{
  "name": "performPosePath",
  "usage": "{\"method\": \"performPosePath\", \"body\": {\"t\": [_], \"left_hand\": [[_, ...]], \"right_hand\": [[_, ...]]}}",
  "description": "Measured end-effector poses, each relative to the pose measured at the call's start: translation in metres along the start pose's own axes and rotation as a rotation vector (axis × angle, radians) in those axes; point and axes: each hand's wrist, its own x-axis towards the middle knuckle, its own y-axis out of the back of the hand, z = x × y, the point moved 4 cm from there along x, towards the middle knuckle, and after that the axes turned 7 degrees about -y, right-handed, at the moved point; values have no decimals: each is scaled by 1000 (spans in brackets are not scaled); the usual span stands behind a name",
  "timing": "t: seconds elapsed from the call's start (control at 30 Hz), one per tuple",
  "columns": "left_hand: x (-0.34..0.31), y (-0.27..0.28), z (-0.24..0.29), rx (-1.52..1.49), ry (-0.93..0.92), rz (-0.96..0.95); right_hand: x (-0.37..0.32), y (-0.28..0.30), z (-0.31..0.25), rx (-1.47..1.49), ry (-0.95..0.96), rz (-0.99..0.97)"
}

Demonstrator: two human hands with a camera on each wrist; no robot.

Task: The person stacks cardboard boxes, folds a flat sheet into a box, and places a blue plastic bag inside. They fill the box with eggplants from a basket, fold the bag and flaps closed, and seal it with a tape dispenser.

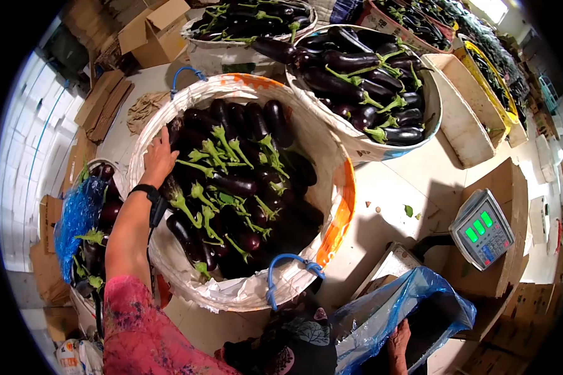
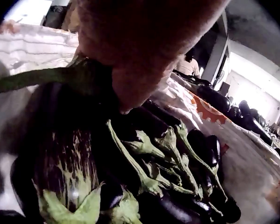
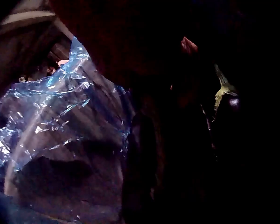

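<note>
My left hand (image 1: 161, 157) is at the left inside edge of a large white sack (image 1: 339, 215) full of eggplants, its fingers and thumb around a dark eggplant (image 1: 176, 129). In the left wrist view the hand (image 2: 135, 51) covers the top of the picture, against an eggplant's green stem (image 2: 32, 78); its fingertips are partly hidden. Lower right, my right hand (image 1: 398, 344) is at the mouth of a blue plastic bag (image 1: 372, 322); what its fingers hold cannot be made out. The right wrist view is mostly dark, with the crinkled bag (image 3: 74, 121) at left.
More eggplants fill a second sack (image 1: 381, 152) at upper right and others behind. A scale with a lit green display (image 1: 481, 230) stands at right, beside cardboard. A long pale bin (image 1: 460, 112) lies at upper right. A person's patterned cap (image 1: 306, 340) is at the bottom.
</note>
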Motion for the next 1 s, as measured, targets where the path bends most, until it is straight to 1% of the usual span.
{"method": "performPosePath", "body": {"t": [0.07,0.13,0.23,0.27,0.3,0.33,0.4,0.43,0.53,0.67,0.7,0.73,0.8,0.83,0.87,0.9,0.97,1.0], "left_hand": [[-4,1,2,87,-46,57],[-6,2,-2,44,-24,72],[-13,10,5,-1,-21,74],[-19,13,7,-11,-25,71],[-24,9,5,2,-93,206],[-26,5,5,-15,-104,187],[-32,5,12,-46,-124,146],[-34,4,13,-51,-89,67],[-34,-14,2,-58,-95,215],[-29,-14,-6,-139,-10,318],[-29,-10,-7,-162,-49,465],[-24,-10,-10,-165,-18,490],[-20,-7,-10,-98,-30,470],[-18,-11,-12,-33,18,297],[-19,-13,-13,32,68,124],[-19,-16,-14,26,90,72],[-23,-16,-12,-18,62,155],[-25,-16,-11,-59,53,198]], "right_hand": [[-1,0,-7,33,0,7],[-1,5,-30,86,-11,7],[4,0,-4,8,-12,12],[3,1,-11,32,3,14],[1,3,-18,54,17,16],[-1,4,-24,76,29,19],[0,3,-18,43,-3,23],[1,2,-17,26,-17,24],[-1,5,-27,93,26,24],[-2,6,-27,-8,-21,19],[-2,5,-24,-24,-19,21],[-1,5,-22,-43,-14,22],[1,5,-16,31,-72,-11],[2,3,-13,71,-100,-30],[3,0,-7,86,-84,-28],[2,-2,-2,101,-70,-23],[5,-2,4,84,-83,-31],[5,-3,3,137,-104,-46]]}}
